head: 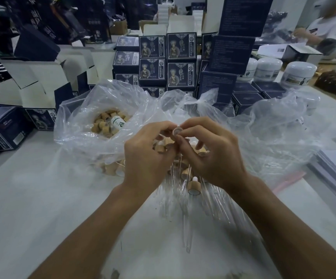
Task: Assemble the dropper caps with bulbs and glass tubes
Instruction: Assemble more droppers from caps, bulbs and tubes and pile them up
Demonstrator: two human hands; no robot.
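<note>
dark printed boxes (180,47), white jars (299,72)

At frame centre we see a small round white bulb (177,130) pinched between fingertips; below it tan wooden caps (164,146) lie heaped on clear plastic; one cap (194,185) already carries a white bulb; clear glass tubes (189,224) fan toward the lower centre.
</note>
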